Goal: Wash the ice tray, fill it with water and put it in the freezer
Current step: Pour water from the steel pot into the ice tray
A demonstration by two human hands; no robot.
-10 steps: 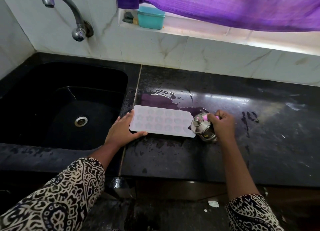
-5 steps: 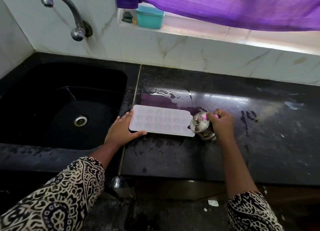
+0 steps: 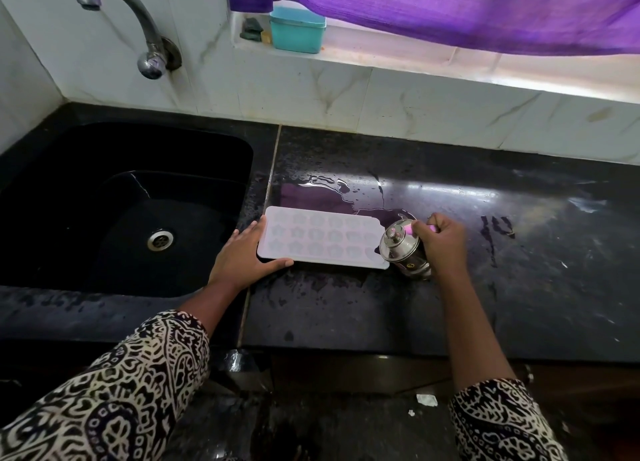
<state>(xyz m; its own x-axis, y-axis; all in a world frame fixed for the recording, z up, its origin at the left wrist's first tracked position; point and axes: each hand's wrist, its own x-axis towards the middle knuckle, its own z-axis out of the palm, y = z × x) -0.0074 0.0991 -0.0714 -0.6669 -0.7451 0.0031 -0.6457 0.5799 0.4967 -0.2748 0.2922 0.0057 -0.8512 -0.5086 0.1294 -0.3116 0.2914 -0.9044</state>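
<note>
Ice tray (image 3: 322, 237): pale, w/ rows of shaped cells, flat on black counter (image 3: 502, 287), just R of the seam next to the sink (image 3: 239, 170), long side running L-R. Contents of cells: can't tell, too pale to read. L hand (image 3: 242, 256): spread & mostly flat at tray's near-L corner, fingers fairly straight vs. the short L edge, thumb stretched along the near long edge, bracing not wrapping. R hand (image 3: 441, 242): fingers curled round a small steel vessel (image 3: 403, 249), tipped over toward tray's R end, its rim touching or just above the tray's R corner; can't tell which. Small pink patch by the R fingertips, not clear enough to ID. Water puddle (image 3: 332, 190) on counter just behind tray, w/ thin streaks trailing off to the R. Drain (image 3: 160, 239) in sink floor, well L of tray. Curved metal tap (image 3: 138, 28) on tiled wall above the sink's back edge. Teal box (image 3: 297, 29) on the window ledge up top, w/ a small dark item beside it on the L. Purple curtain (image 3: 450, 10) hanging across the window above the ledge. Black-&-cream patterned sleeves (image 3: 131, 391) on both forearms, pushed up short of the wrists.
</note>
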